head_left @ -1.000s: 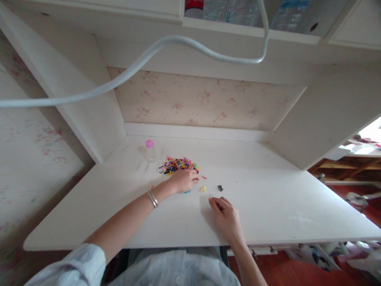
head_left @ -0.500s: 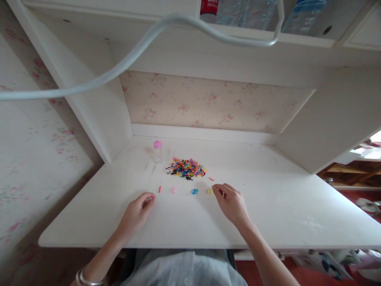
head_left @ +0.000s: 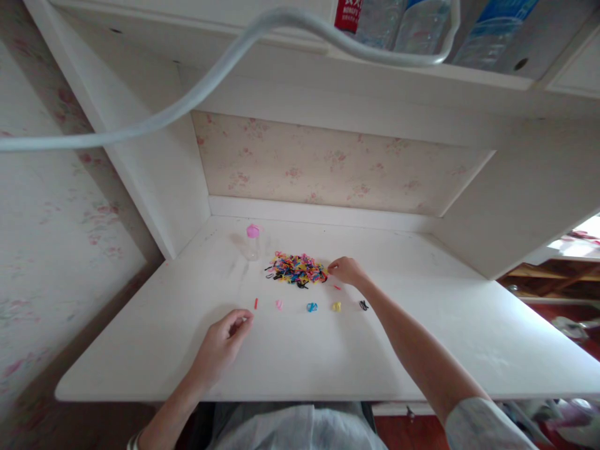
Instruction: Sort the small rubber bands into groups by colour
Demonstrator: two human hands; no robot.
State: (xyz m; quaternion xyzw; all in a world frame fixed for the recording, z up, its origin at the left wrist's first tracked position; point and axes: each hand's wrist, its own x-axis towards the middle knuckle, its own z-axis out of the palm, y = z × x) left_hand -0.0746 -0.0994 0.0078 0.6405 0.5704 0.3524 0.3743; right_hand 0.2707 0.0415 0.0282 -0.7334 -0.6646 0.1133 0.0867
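Observation:
A heap of small coloured bands [head_left: 297, 269] lies on the white desk. My right hand [head_left: 345, 270] is at the heap's right edge, fingers pinched; what they hold is too small to tell. In front of the heap runs a row of small groups: red [head_left: 255, 304], pink [head_left: 279, 305], blue [head_left: 312, 307], yellow [head_left: 336, 306] and black [head_left: 364, 305]. A loose red band [head_left: 336, 287] lies just below my right hand. My left hand [head_left: 229, 334] rests on the desk near the red group, fingers curled together, their contents hidden.
A clear jar with a pink lid [head_left: 252, 244] stands left of the heap. A pale cable [head_left: 201, 87] crosses the upper view. Plastic bottles [head_left: 422, 25] sit on the shelf above. The desk's front edge [head_left: 300, 400] runs near my body.
My right hand has moved away from the yellow group, forward to the heap's right edge. The black group at the right end of the row now shows. My left hand has hardly moved.

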